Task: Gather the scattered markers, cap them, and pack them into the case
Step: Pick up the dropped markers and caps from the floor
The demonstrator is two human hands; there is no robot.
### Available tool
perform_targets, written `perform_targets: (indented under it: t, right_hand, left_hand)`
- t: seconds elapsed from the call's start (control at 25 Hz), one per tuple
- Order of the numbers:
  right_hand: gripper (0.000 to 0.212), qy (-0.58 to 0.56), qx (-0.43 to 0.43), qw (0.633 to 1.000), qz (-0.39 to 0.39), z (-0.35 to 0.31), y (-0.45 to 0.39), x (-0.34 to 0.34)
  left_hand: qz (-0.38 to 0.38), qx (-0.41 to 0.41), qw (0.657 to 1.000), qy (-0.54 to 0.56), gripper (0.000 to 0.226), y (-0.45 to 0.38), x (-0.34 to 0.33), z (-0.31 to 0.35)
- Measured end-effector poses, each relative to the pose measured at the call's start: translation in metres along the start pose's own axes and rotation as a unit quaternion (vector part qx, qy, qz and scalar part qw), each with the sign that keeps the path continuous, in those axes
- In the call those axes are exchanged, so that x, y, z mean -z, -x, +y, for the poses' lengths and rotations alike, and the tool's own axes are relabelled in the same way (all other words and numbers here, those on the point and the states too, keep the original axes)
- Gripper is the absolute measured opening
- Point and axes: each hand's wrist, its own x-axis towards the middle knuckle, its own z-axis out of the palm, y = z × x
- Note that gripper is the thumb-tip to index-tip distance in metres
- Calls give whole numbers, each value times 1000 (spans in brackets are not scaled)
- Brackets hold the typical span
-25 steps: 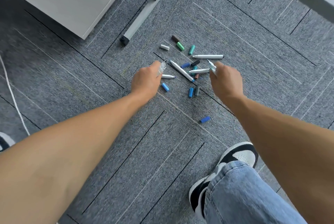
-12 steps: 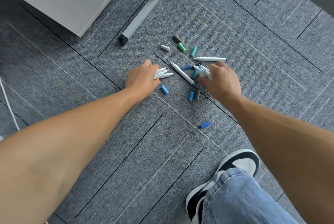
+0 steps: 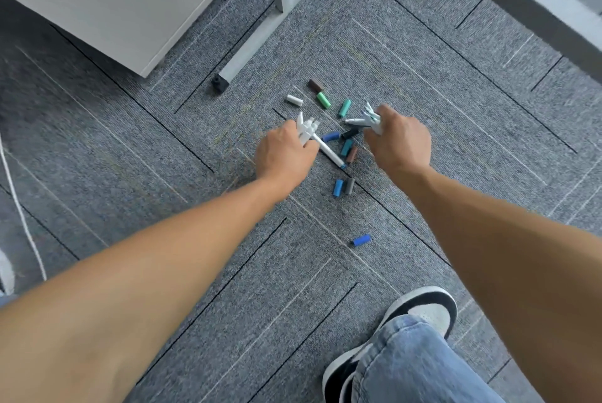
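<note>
1. Both bare forearms reach forward and down, converging toward the floor.
2. Left hand [image 3: 285,155]: back of hand up, fingers curled round a bunch of white plastic marker barrels [image 3: 306,129].
3. Right hand [image 3: 399,145]: back of hand up, fingers curled round a second bunch of white uncapped markers [image 3: 366,117].
4. Hands near each other, not touching.
</note>
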Motion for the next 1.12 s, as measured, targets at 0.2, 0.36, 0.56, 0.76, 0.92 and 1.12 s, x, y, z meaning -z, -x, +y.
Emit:
perform_targets:
  t: [0.2,0.36,0.56,0.76,0.92,1.12]
  right_hand:
    - [11,23,-6,999,-24,-1,-14,4]
    - [14,32,14,999,-27,7,-19,1]
    - [14,14,13,998,-54,14,-13,10]
    - [14,10,2,999,-53,3,-3,19]
    - [22,-102,-64,992,-48,-30,-1,48]
    - [24,-221,-100,968,-65,-108,5,100]
  left_hand:
    - [12,201,966,164,23,-7,-25,40]
    - [17,293,925,241,34,-12,-37,50]
    - [18,309,921,238,39,-9,-39,53]
    - [17,271,938,215,35,-2,-36,49]
    - [28,290,914,281,36,7,-6,42]
    - [51,349,832,428,36,13,75,26]
